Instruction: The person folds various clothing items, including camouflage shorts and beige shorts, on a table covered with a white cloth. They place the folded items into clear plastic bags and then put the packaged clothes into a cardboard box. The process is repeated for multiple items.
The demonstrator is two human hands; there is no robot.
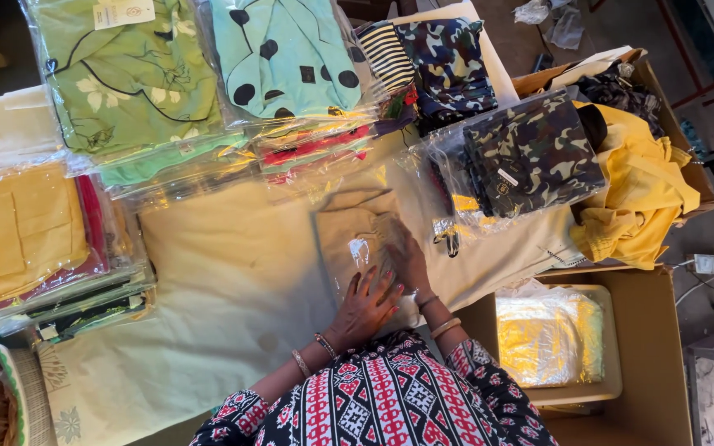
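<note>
A beige garment in a clear bag is pressed flat near the table's front edge by the left hand and right hand, fingers spread.

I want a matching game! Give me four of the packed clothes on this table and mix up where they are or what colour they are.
Things:
1. Beige garment in a clear bag
2. Camouflage packet
3. Green flowered packet
4. Yellow clothes

Places or looks:
A. Top left of the table, on a stack
B. Spilling out of a cardboard box on the right
C. Under both hands, left hand and right hand
D. Dark green and brown patches, right of the middle

Pairs: 1-C, 2-D, 3-A, 4-B
</note>
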